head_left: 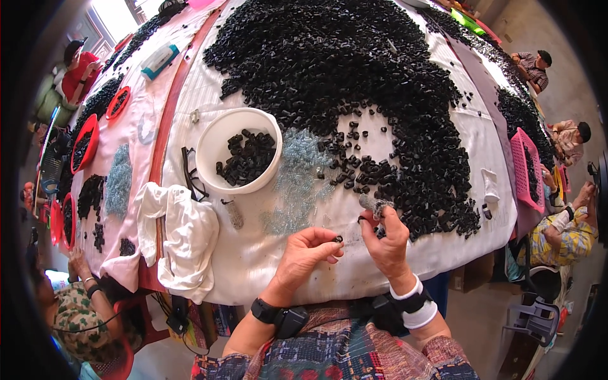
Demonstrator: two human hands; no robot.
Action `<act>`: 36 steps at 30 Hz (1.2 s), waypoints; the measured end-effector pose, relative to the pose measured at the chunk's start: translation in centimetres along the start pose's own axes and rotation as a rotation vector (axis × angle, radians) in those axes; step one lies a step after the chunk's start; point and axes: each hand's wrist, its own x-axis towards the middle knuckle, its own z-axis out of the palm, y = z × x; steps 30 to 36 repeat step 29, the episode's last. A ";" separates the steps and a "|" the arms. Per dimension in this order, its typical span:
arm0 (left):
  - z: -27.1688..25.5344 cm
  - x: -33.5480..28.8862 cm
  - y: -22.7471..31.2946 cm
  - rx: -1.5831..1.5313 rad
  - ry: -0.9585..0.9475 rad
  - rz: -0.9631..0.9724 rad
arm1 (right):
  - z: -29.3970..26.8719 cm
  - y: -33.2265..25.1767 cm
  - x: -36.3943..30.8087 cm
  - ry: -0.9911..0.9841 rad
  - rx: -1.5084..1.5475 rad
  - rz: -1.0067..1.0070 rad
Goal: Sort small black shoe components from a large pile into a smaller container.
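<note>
Above the near edge of the cloth, my left hand (303, 256) pinches a small black plastic piece (338, 239) between thumb and fingertips. My right hand (387, 244), just to its right, is closed around a mottled grey, stubby thing (375, 206) whose exact kind I cannot make out. Dark bits show by the right fingers; whether they are held is unclear. Beyond the hands spreads a big heap of small black plastic pieces (424, 158). Left of it lies a patch of small clear bluish pieces (297, 171). A white bowl (206, 136) holds more black pieces.
Left of my hands are a crumpled white cloth (183, 237), black-framed glasses (192, 171) and a small grey-capped pouch (234, 214). A white tube (489, 185) and a pink basket (524, 168) lie at right. Several people sit around neighbouring tables with red trays (85, 142).
</note>
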 end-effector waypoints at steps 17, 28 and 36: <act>1.0 -0.2 -0.1 0.036 0.014 0.079 | 1.4 -1.5 -2.7 0.044 0.287 0.146; 1.1 -0.3 -0.5 0.085 0.055 0.068 | 1.0 -1.8 -2.6 0.000 0.175 0.101; 1.2 -0.4 -0.4 0.092 0.058 0.066 | 1.0 -1.8 -2.6 0.001 0.175 0.103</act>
